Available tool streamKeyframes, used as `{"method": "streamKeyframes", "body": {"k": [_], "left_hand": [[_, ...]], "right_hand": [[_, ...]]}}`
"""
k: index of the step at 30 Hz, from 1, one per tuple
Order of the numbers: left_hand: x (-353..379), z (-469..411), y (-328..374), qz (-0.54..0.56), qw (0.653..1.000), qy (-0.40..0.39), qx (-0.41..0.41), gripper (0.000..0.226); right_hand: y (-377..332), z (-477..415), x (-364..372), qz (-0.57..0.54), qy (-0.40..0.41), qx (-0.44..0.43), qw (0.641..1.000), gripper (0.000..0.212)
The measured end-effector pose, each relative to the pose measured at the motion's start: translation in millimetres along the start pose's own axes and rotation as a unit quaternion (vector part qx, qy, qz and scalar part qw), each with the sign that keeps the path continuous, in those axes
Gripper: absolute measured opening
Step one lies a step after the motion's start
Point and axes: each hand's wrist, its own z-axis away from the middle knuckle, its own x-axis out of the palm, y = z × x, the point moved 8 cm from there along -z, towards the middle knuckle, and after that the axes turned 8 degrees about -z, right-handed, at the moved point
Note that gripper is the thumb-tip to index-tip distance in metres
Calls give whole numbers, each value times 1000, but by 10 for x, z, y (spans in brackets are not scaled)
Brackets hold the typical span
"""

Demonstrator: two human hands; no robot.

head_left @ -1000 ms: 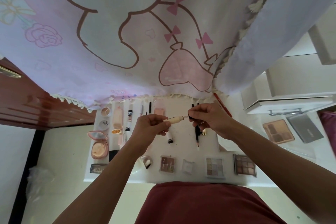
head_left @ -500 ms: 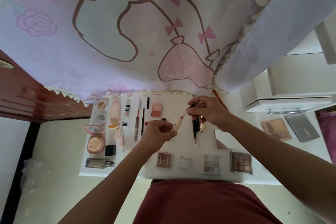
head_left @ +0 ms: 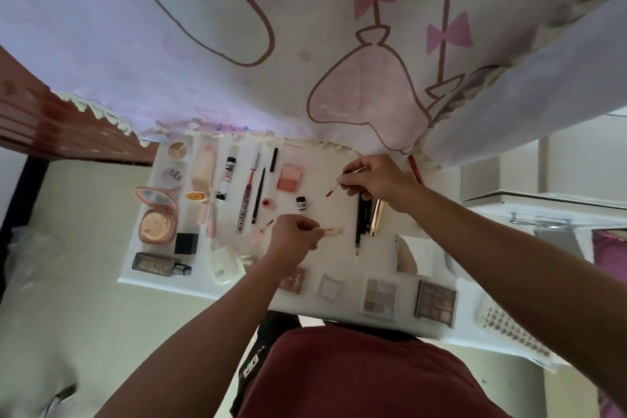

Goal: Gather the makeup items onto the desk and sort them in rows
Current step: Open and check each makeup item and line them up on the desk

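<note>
On the surface (head_left: pixel 342 214) I see a compact (head_left: pixel 156 219) far left, then pencils. My left hand (head_left: pixel 293 236) pinches a beige tube (head_left: pixel 332 232) low over the middle; my right hand's (head_left: pixel 376 180) fingers grasp its red-tipped wand (head_left: pixel 334 187) above. Palettes (head_left: pixel 436 303) line the near edge.

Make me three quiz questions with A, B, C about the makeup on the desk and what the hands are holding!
1. Where does the round peach compact lie?
A. the desk's left part
B. the desk's right part
C. on the floor

2. What colour is the wand tip in the right hand?
A. blue
B. red
C. green

3. What is the left hand doing?
A. resting flat and empty
B. pinching a small beige tube
C. lifting a palette

Answers: 1 A, it sits left of the pencils. 2 B, the tip shows red. 3 B, fingers grip the tube's end.
</note>
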Motion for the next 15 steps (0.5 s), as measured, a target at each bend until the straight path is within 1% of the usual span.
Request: {"method": "streamKeyframes", "body": {"k": [3, 5, 7, 9, 12, 15], "left_hand": [[-25, -47, -150, 151, 986, -25, -60, 19], [-15, -53, -202, 257, 961, -41, -93, 18], [16, -55, -234, 338, 932, -56, -120, 20], [52, -53, -251, 383, 911, -67, -139, 22], [115, -58, -239, 416, 894, -75, -150, 19], [158, -78, -241, 437, 883, -67, -159, 12]], "right_hand": [[58, -66, -46, -32, -7, 27, 999, 23], [132, -91, -61, -74, -19, 58, 995, 19], [219, -94, -45, -120, -40, 96, 987, 11], [315, -79, 3, -173, -64, 136, 974, 10], [458, -71, 85, -242, -81, 179, 950, 15], [534, -96, 110, -288, -57, 192, 936, 13]]}}
